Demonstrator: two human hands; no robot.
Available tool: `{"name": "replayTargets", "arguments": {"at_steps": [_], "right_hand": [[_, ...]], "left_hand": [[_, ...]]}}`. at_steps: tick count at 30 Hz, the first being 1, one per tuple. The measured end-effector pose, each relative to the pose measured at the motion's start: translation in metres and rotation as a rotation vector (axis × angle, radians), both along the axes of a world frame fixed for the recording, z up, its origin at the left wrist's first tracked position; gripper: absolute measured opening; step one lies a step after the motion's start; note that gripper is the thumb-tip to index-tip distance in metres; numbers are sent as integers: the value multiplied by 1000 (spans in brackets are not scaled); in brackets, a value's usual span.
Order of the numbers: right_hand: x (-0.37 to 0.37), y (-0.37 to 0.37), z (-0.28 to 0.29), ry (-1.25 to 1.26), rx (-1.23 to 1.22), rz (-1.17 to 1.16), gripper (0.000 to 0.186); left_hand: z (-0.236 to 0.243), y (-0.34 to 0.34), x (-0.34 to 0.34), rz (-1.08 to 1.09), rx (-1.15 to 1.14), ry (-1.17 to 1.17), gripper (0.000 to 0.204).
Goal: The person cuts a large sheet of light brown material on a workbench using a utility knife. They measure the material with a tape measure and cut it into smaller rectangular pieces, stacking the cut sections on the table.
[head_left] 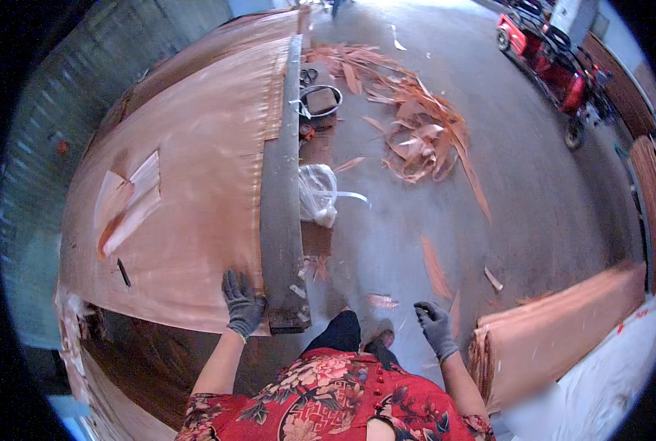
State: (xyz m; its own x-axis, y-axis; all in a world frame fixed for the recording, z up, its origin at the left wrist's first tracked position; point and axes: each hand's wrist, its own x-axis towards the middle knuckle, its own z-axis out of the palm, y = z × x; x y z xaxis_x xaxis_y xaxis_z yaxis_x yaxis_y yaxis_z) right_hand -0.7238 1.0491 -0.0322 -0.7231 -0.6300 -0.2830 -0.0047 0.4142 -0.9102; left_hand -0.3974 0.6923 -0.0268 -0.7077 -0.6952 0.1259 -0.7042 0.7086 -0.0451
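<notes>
My left hand (243,303), in a grey glove, lies with fingers stretched out on the near right corner of a large reddish-brown wood veneer sheet (195,184). The sheet covers a broad stack. Along its right side runs a dark straight board (282,213). On the sheet lie pieces of torn veneer (133,195), pale and reddish, and a slim black tool (124,273) whose kind I cannot make out. My right hand (436,328), gloved alike, hangs over the floor at my right side, its fingers loosely bent and apart, with nothing visible in them.
Beside the board are a round container (320,101) and a clear plastic bag (317,195). Veneer scraps (423,140) are heaped on the floor (533,198). A veneer stack (563,334) stands to my right; a red three-wheeler (563,77) is parked far right.
</notes>
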Motion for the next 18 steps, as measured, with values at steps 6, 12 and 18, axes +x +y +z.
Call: {"name": "replayTargets", "arguments": {"at_steps": [6,12,18], "right_hand": [[-67,-122,13,-110,-104,309,17],[-114,-239,2,23,-25,601,35],[-164,-349,-48,549,235,777,81]], "left_hand": [[10,9,-16,44,103,-43,93],[15,18,-26,84,79,-29,97],[62,44,-70,239,234,393,74]]}}
